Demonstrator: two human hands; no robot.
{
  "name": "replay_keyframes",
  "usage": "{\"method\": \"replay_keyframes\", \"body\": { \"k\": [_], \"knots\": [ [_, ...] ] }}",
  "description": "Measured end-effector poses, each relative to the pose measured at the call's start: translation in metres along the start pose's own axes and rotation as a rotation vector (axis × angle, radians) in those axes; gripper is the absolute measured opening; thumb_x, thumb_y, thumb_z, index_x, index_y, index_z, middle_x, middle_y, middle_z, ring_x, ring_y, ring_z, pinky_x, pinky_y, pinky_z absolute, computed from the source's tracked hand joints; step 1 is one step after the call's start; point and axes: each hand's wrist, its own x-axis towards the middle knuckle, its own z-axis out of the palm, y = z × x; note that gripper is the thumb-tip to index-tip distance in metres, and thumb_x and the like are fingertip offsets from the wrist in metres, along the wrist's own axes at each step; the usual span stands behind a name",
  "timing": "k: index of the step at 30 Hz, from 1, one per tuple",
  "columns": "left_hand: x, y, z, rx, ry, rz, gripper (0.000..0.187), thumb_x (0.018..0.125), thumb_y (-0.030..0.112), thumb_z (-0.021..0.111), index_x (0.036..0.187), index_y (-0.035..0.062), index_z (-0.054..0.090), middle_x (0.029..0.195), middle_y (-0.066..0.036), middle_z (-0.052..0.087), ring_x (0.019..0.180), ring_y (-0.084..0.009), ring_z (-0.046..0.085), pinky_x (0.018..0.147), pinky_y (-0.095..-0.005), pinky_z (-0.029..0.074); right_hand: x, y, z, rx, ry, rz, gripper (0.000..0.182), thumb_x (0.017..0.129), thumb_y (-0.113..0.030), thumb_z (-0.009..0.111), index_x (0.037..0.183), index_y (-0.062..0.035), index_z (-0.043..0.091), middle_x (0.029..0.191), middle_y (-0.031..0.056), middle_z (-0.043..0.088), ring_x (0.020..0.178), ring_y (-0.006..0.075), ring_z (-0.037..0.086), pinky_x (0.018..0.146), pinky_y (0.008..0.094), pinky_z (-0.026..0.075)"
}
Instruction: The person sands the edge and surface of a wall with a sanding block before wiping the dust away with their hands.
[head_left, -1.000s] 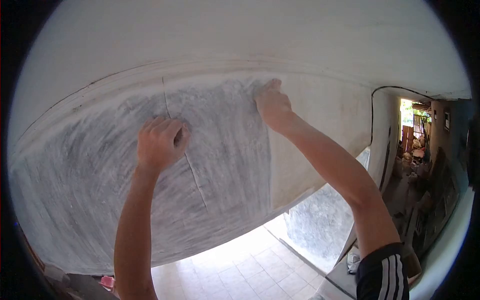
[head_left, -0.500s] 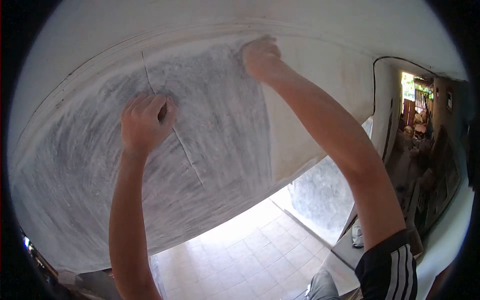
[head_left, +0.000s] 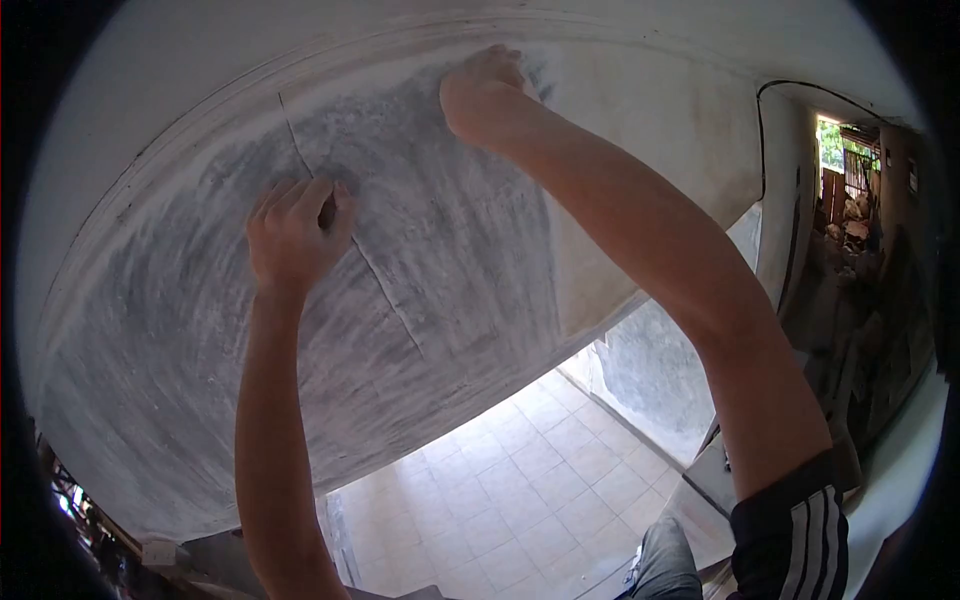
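Observation:
A broad wall panel, smeared grey over much of its surface, rises in front of me, with a thin crack running down it. My left hand is curled against the panel over the upper part of the crack; a dark hollow shows between thumb and fingers. Higher and to the right, my right hand is closed against the upper edge of the grey area, seen from its back and wrist. Whatever either hand may grip is hidden.
Below the panel lies a pale tiled floor. A black cable runs along the wall at right. Beyond it, a dim passage holds a pile of rubble. A trouser leg shows at the bottom.
My right hand has moved left and slightly up along the panel, uncovering a dark smear to its right. My left hand stays at the crack. The view has shifted slightly.

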Motion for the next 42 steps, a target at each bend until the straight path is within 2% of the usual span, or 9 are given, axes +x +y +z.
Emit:
{"method": "replay_keyframes", "body": {
  "k": [5, 8, 11, 17, 20, 29, 32, 38, 42],
  "knots": [
    [0.0, -0.004, -0.002, 0.027, -0.011, 0.01, 0.021, 0.081, 0.013, 0.065, 0.063, 0.0096, 0.055, 0.056, -0.003, 0.054, 0.055, -0.0206, 0.053, 0.057, -0.0344, 0.044, -0.017, -0.012, 0.019, -0.38, -0.002, -0.036, 0.048, 0.083, -0.013, 0.065, 0.125, 0.0081, 0.055, 0.134, 0.0359, 0.045, 0.124, 0.0467, 0.047, 0.088, 0.0466, 0.054],
    [-0.002, -0.002, -0.002, 0.01, -0.033, -0.021, 0.022, 0.082, 0.013, 0.065, 0.063, 0.0097, 0.055, 0.057, -0.003, 0.054, 0.055, -0.0206, 0.053, 0.057, -0.0344, 0.044, 0.003, 0.038, 0.043, 0.104, 0.054, 0.242, 0.051, 0.083, -0.011, 0.064, 0.128, 0.0078, 0.052, 0.137, 0.0391, 0.039, 0.125, 0.0464, 0.047, 0.081, 0.0423, 0.057],
    [-0.003, -0.001, -0.001, 0.038, -0.037, -0.013, 0.022, 0.082, 0.014, 0.066, 0.062, 0.0098, 0.055, 0.057, -0.003, 0.054, 0.055, -0.0205, 0.053, 0.056, -0.0343, 0.044, -0.005, 0.033, 0.036, 0.037, -0.066, 0.173, 0.056, 0.082, -0.01, 0.065, 0.133, 0.0078, 0.048, 0.142, 0.0399, 0.032, 0.128, 0.0455, 0.044, 0.084, 0.0424, 0.056],
    [-0.003, 0.0, -0.002, 0.023, -0.032, 0.005, 0.019, 0.08, 0.014, 0.066, 0.064, 0.0099, 0.058, 0.057, -0.002, 0.055, 0.055, -0.0191, 0.055, 0.056, -0.0334, 0.045, 0.002, 0.049, 0.042, 0.302, -0.053, 0.28, 0.053, 0.085, -0.01, 0.061, 0.133, 0.008, 0.048, 0.14, 0.038, 0.037, 0.126, 0.0436, 0.047, 0.084, 0.0419, 0.056],
    [-0.001, -0.002, -0.002, 0.061, -0.04, 0.013, 0.016, 0.08, 0.013, 0.067, 0.065, 0.0102, 0.059, 0.058, -0.001, 0.057, 0.055, -0.0183, 0.056, 0.057, -0.0328, 0.045, -0.011, 0.02, 0.039, -0.17, -0.021, 0.091, 0.055, 0.085, -0.009, 0.06, 0.133, 0.0116, 0.045, 0.139, 0.0372, 0.039, 0.125, 0.0441, 0.048, 0.083, 0.0434, 0.056],
    [-0.001, -0.006, 0.0, 0.046, -0.04, 0.053, 0.013, 0.078, 0.013, 0.069, 0.067, 0.0101, 0.06, 0.06, -0.002, 0.059, 0.055, -0.0196, 0.057, 0.056, -0.0333, 0.046, -0.015, 0.01, 0.051, -0.23, 0.212, 0.091, 0.047, 0.082, -0.007, 0.061, 0.124, 0.0121, 0.053, 0.136, 0.0397, 0.04, 0.123, 0.0463, 0.05, 0.07, 0.0412, 0.059],
    [-0.005, 0.002, -0.002, 0.027, -0.077, 0.022, 0.014, 0.077, 0.012, 0.069, 0.067, 0.0099, 0.06, 0.06, -0.002, 0.059, 0.056, -0.0199, 0.057, 0.058, -0.0332, 0.046, 0.006, 0.053, 0.032, 0.339, -0.047, 0.165, 0.054, 0.082, -0.008, 0.062, 0.129, 0.0128, 0.048, 0.136, 0.0412, 0.038, 0.116, 0.0485, 0.054, 0.069, 0.0417, 0.059],
    [0.0, -0.001, 0.001, 0.018, 0.006, 0.048, 0.018, 0.076, 0.011, 0.069, 0.063, 0.0101, 0.056, 0.058, -0.002, 0.056, 0.054, -0.0199, 0.055, 0.057, -0.0336, 0.044, -0.012, 0.009, 0.046, -0.005, 0.268, 0.169, 0.048, 0.083, -0.009, 0.062, 0.126, 0.0105, 0.053, 0.134, 0.0405, 0.042, 0.113, 0.0472, 0.057, 0.073, 0.043, 0.058],
    [-0.006, -0.002, -0.001, 0.017, -0.067, 0.041, 0.019, 0.076, 0.011, 0.068, 0.062, 0.0107, 0.056, 0.055, -0.001, 0.053, 0.053, -0.0196, 0.052, 0.055, -0.0337, 0.043, 0.01, 0.041, 0.039, 0.089, -0.009, 0.094, 0.045, 0.085, -0.012, 0.06, 0.124, 0.0085, 0.056, 0.132, 0.0389, 0.046, 0.11, 0.0463, 0.058, 0.075, 0.0434, 0.057]
  ]
}}
